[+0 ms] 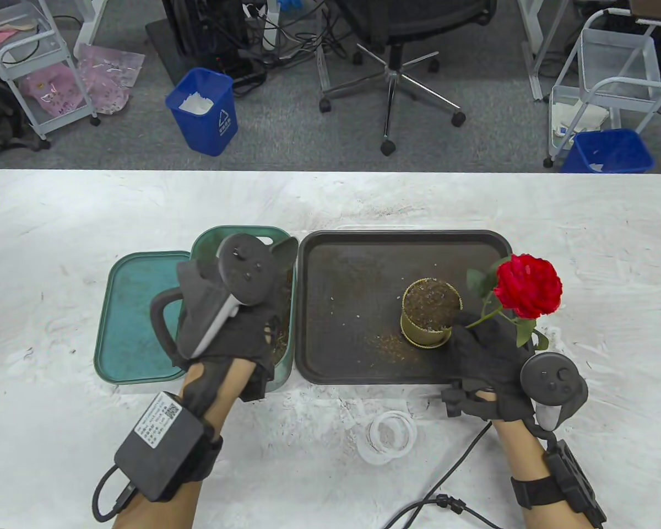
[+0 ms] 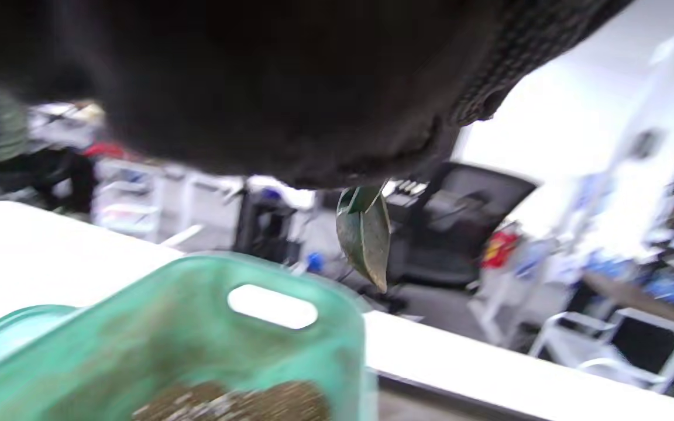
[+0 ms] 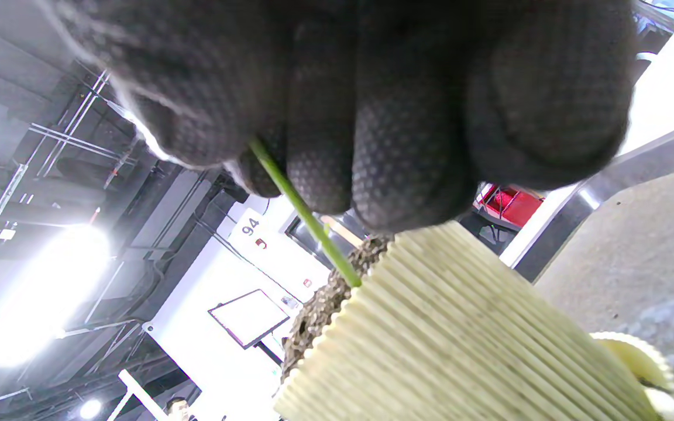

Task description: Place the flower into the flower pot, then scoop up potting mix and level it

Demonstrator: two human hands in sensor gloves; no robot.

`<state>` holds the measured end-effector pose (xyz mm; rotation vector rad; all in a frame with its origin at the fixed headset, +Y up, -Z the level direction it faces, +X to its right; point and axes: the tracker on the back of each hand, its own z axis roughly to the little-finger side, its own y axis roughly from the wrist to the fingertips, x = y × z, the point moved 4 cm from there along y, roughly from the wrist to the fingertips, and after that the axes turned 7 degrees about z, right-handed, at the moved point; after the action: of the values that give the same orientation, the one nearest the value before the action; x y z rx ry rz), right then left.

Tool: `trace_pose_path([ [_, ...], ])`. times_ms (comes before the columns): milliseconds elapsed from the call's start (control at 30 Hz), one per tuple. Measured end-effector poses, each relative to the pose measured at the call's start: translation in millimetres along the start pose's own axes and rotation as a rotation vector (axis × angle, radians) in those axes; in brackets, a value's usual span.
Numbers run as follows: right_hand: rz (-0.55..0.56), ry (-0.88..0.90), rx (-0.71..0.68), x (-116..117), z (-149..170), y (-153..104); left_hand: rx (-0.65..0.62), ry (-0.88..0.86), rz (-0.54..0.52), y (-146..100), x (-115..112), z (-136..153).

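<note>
A red flower (image 1: 529,286) with green leaves leans out to the right of the ribbed yellow-green pot (image 1: 431,330). The pot is full of potting mix (image 1: 432,300). My right hand (image 1: 476,341) pinches the flower's stem (image 3: 302,210) just beside the pot (image 3: 460,327), and the stem's lower end meets the rim by the mix (image 3: 325,304). My left hand (image 1: 253,325) hovers over the green container (image 1: 209,242) and grips a grey-green scoop (image 1: 283,250). The scoop's blade (image 2: 363,237) hangs above the mix (image 2: 237,403) in the container (image 2: 196,327). Its handle is hidden under the glove.
The pot stands on a dark tray (image 1: 352,264) with spilled mix around it. A green lid (image 1: 132,308) lies left of the container. White rings (image 1: 388,435) and a black cable (image 1: 446,485) lie near the table's front edge.
</note>
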<state>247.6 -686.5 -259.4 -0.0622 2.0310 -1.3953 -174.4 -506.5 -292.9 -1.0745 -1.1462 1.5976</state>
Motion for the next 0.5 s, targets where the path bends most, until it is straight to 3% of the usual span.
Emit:
trace_pose_path([
  [233, -0.001, -0.001, -0.002, 0.0, 0.3, -0.5, 0.359, 0.123, 0.322, 50.4, -61.7, 62.0],
  [400, 0.000, 0.004, 0.004, -0.2, 0.8, -0.3, 0.458, 0.047, 0.523, 64.8, -103.6, 81.6],
  [500, 0.000, 0.002, 0.002, -0.1, 0.6, -0.4, 0.489, -0.012, 0.553, 71.9, -116.8, 89.7],
])
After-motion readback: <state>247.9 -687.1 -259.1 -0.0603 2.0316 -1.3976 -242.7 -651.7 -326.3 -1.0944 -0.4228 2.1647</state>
